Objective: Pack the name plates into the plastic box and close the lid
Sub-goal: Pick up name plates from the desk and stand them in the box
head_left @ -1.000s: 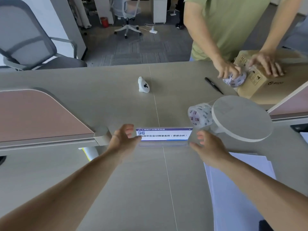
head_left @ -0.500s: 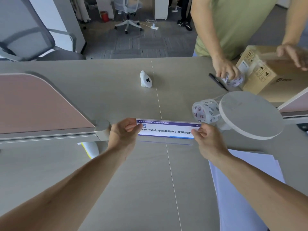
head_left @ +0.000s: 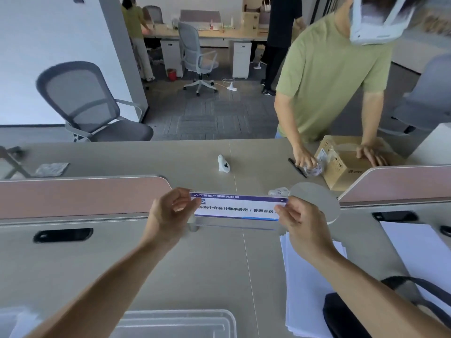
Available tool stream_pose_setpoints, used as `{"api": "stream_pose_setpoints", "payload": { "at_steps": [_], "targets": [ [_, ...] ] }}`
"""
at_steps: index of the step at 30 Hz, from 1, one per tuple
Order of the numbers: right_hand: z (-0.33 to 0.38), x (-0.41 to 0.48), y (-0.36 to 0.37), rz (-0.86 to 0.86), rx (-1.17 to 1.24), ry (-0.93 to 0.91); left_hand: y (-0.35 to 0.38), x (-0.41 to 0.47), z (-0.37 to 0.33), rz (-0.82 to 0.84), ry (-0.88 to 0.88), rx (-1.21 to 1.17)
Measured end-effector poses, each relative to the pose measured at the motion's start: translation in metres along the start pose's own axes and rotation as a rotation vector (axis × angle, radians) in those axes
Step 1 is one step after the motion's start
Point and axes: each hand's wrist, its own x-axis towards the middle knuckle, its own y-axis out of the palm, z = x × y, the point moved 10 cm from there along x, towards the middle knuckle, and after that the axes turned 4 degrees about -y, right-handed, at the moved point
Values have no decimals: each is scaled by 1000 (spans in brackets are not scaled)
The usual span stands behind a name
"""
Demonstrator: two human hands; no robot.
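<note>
Both hands on the name plate (head_left: 238, 208), one at each short end. Left hand (head_left: 168, 215) pinches the end at 9 o'clock, fingers (head_left: 186, 203) closed on it; right hand (head_left: 301, 222) pinches the end at 3 o'clock, closed the same way. End grips keep the printed face clear and the long strip level, so it doesn't twist or sag. I'm holding it face toward me, lifted off the bench (head_left: 219, 272), clear base edge hanging below the print.

Plastic box (head_left: 175, 323) sits at 6 o'clock at the near bench edge, well apart from the plate. Can't tell if its lid is on or off, only the clear top shows.

My read: carry step, plate not yet packed. Next move is to pull it back toward 6 o'clock and lay it flat along the box's long axis.

Risk: paper stack (head_left: 310, 284) at 4 o'clock lies just beside the right wrist and could get dragged.
</note>
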Motion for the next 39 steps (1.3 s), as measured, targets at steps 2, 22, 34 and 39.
{"api": "stream_pose_setpoints", "payload": {
  "at_steps": [2,22,34,39],
  "targets": [
    [26,-21,-6,22,20,-14,-18,-23,-25,33,69,106],
    [220,-150,136,275,86,-359,-155,-171,-73,180,254,1229],
    [334,-228,345,526,-233,-629,-394,-198,48,33,-33,1168],
    [354,-284,426,711,-340,-864,-448,-211,132,-3,-229,1130]
  ]
}}
